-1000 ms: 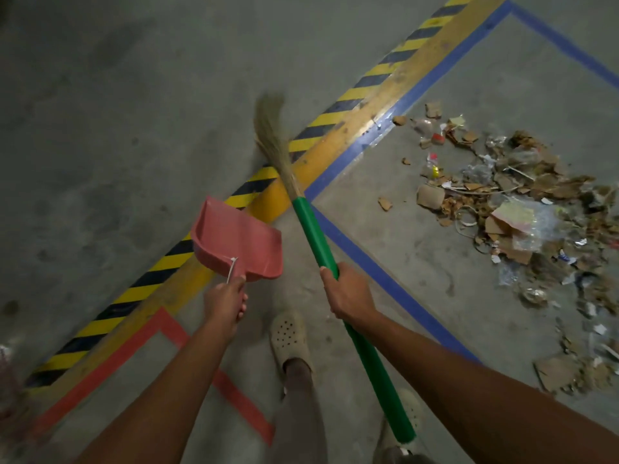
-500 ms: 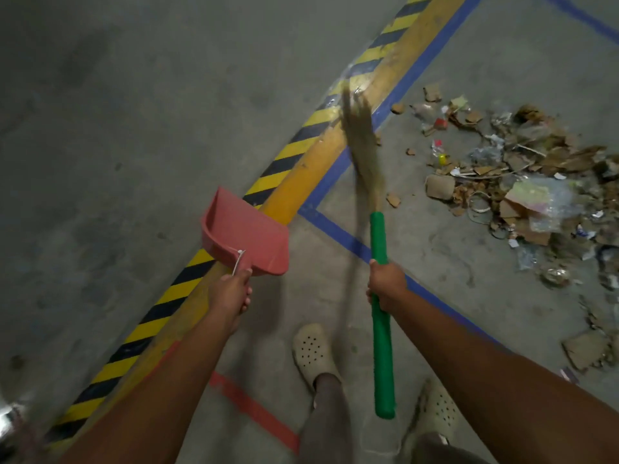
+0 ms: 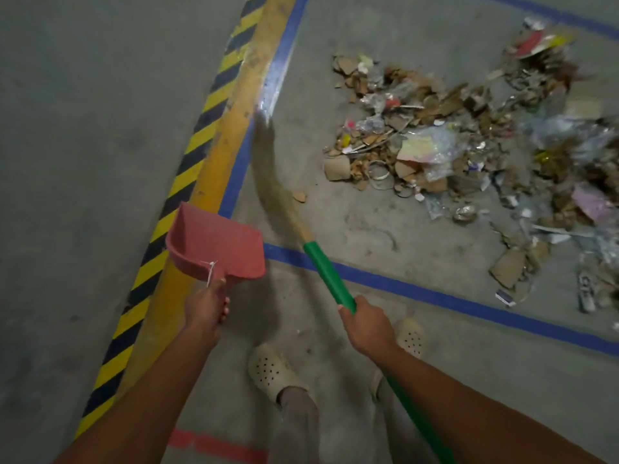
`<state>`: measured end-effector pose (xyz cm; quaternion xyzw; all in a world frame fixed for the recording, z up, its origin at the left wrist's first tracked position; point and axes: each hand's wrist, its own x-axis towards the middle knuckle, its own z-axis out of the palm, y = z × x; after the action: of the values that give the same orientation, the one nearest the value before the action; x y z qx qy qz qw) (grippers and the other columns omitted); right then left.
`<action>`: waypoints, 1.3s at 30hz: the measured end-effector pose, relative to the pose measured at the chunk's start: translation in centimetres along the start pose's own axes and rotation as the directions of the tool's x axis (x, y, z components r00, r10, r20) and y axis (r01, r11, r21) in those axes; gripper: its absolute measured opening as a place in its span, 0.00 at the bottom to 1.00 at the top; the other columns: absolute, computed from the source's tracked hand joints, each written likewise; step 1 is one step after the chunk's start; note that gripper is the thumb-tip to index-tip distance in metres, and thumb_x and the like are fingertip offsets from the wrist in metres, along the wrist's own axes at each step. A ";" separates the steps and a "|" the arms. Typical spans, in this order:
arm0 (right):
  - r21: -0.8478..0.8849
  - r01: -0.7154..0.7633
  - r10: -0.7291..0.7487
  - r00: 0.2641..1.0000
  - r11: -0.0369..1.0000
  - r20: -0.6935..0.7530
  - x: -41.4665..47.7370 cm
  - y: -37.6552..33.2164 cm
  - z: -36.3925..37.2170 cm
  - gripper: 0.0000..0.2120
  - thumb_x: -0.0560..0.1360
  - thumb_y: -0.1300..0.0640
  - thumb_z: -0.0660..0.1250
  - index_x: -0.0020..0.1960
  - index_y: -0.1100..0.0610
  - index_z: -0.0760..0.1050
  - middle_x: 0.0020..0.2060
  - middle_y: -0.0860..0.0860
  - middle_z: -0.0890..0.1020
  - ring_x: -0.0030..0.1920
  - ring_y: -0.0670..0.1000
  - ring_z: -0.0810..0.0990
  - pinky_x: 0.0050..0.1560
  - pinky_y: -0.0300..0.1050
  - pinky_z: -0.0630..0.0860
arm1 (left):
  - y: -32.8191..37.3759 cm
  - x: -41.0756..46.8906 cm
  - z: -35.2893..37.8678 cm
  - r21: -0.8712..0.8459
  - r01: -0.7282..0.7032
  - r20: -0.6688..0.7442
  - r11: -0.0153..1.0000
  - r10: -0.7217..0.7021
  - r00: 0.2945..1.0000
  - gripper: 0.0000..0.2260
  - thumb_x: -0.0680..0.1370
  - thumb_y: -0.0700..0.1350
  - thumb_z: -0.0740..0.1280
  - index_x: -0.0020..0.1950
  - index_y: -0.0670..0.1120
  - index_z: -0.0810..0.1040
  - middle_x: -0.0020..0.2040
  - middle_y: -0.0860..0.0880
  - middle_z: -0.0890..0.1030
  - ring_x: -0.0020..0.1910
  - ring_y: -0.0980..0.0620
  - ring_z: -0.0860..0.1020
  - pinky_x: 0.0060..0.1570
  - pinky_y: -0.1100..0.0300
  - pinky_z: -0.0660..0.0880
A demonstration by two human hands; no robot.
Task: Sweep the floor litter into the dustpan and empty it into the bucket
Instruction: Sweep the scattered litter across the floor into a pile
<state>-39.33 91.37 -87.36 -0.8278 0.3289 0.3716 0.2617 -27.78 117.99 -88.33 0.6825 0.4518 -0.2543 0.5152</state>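
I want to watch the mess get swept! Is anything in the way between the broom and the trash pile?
Nothing visible. Only bare floor and one small cardboard scrap lie between the broom bristles and the litter pile. The bucket is out of view.

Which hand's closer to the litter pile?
Right. The right hand, gripping the broom handle, is below-left of the litter pile; the left hand, holding the dustpan, is farther left.

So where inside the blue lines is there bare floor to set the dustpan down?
Bare concrete lies between the near blue tape line and the litter pile, right of the broom bristles; one cardboard scrap sits there. Farther right litter crowds the floor to the frame edge.
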 end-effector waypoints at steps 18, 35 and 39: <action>0.555 -0.323 0.441 0.893 0.767 -0.090 10.6 18.8 -18.1 0.23 0.83 0.43 0.58 0.54 0.64 0.76 0.43 0.61 0.84 0.34 0.57 0.81 0.32 0.44 0.71 | 3.5 -8.7 21.3 0.120 -0.094 0.222 0.988 0.066 0.973 0.11 0.81 0.47 0.66 0.42 0.44 0.72 0.27 0.48 0.71 0.20 0.56 0.66 0.18 0.68 0.59; 0.804 -0.156 0.562 0.789 0.573 -0.248 6.7 25.0 -21.1 0.20 0.80 0.38 0.56 0.50 0.54 0.74 0.40 0.56 0.83 0.38 0.60 0.83 0.43 0.59 0.82 | 5.9 -14.4 32.9 0.248 -0.227 0.361 0.942 0.127 0.924 0.09 0.79 0.46 0.67 0.43 0.42 0.74 0.32 0.46 0.72 0.22 0.54 0.66 0.19 0.66 0.60; 0.785 -0.097 0.493 0.823 0.611 -0.282 5.0 24.5 -19.7 0.18 0.80 0.38 0.56 0.46 0.52 0.73 0.39 0.55 0.82 0.39 0.60 0.82 0.42 0.60 0.82 | 5.3 -13.7 32.4 0.265 -0.220 0.361 0.939 0.115 0.925 0.08 0.79 0.45 0.66 0.44 0.42 0.74 0.32 0.46 0.72 0.22 0.53 0.66 0.19 0.65 0.60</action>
<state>-46.14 60.48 -84.41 -0.6431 0.6404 0.0303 0.4187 -25.64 82.59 -85.72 0.7350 0.2514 -0.3888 0.4954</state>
